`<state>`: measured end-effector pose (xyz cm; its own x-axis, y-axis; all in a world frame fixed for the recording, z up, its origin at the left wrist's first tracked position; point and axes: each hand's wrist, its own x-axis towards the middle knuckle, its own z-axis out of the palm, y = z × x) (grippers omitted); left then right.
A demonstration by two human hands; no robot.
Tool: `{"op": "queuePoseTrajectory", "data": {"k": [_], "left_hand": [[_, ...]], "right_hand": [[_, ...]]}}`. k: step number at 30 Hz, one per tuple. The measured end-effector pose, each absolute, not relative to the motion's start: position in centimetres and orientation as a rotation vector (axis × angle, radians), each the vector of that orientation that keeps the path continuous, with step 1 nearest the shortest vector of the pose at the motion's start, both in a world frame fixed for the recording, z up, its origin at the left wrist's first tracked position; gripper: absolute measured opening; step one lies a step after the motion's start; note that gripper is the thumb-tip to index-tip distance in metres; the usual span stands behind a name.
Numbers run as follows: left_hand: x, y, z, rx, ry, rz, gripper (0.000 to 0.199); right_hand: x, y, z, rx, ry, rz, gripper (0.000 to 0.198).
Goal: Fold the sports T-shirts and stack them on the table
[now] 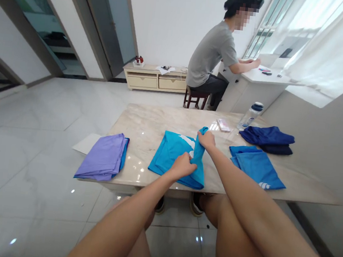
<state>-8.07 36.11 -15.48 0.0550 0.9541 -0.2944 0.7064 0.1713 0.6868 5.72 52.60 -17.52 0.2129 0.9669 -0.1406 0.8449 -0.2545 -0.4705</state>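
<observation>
A turquoise shirt (168, 153) with a white print lies partly folded on the marble table in front of me. My right hand (206, 139) grips the far end of its right edge, lifting a narrow strip of cloth. Closer to me, my left hand (184, 166) pinches the same strip lower down. The raised part folds over toward the left, partly covering the white print. A blue folded garment (257, 165) with a small white print rests to the right of my right hand. To the left lies a stack of folded clothes (102, 155), purple on top.
Behind the blue garment sit dark navy clothes (266, 137) and a clear water bottle (248, 117) with a blue lid. A phone-like flat item (224, 125) lies nearby on the table (141, 119). Beyond, a person (211, 52) sits on a stool at a white desk (257, 82).
</observation>
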Motion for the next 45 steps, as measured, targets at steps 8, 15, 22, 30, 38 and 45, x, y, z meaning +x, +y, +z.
{"op": "queuePoseTrajectory", "data": {"k": [8,15,22,30,38,45], "left_hand": [[-15.0,37.7,-17.8,1.537,1.888,0.246,0.013],[-17.9,37.1,-19.1,1.559,1.959,0.149,0.011],[-18.6,36.8,-20.6,1.574,1.948,0.102,0.021],[-18.5,36.8,-20.8,1.649,1.93,0.122,0.024],[-19.4,36.4,-20.6,1.611,1.976,0.245,0.03],[-21.1,36.2,-21.4,1.562,2.025,0.252,0.026]], "right_hand": [[0.0,53.9,-18.5,-2.115,-1.714,0.714,0.041],[-1.7,52.8,-18.4,-2.107,-1.679,0.767,0.044],[-2.7,52.1,-18.5,-2.076,-1.642,0.856,0.042],[-2.3,51.2,-18.7,-2.098,-1.555,0.832,0.045],[-3.6,51.3,-18.5,-2.04,-1.555,0.909,0.041],[-4.4,51.1,-18.5,-1.854,-1.629,1.144,0.028]]}}
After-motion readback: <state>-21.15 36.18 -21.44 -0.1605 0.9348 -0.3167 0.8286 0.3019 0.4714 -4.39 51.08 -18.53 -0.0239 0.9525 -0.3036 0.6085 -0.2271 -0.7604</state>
